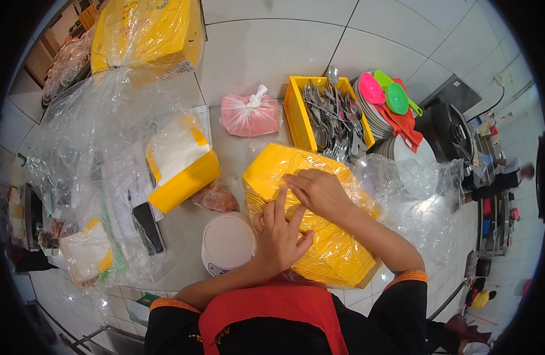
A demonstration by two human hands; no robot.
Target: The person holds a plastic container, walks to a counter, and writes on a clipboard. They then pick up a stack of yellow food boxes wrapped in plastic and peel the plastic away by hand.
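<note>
A thick stack of flat yellow cartons (337, 248), wrapped in clear plastic, lies on the counter right in front of me. My left hand (279, 234) rests on the wrapped stack with its fingers spread. From the other side my right hand (322, 192) reaches across the top, its fingertips bunched on the clear plastic wrap (269, 168). The fingertips of both hands come close together near the stack's upper left part. Loose plastic trails off to the right of the stack. A round white kitchen scale (228, 241) stands just left of my left hand.
Behind the stack are a yellow cutlery bin (296, 112), a knotted bag of pink contents (250, 113) and stacked plates (411, 151). Leftward lie an open yellow box (186, 180), a phone (148, 228) and large plastic sheeting (77, 130). A person (500, 177) is far right.
</note>
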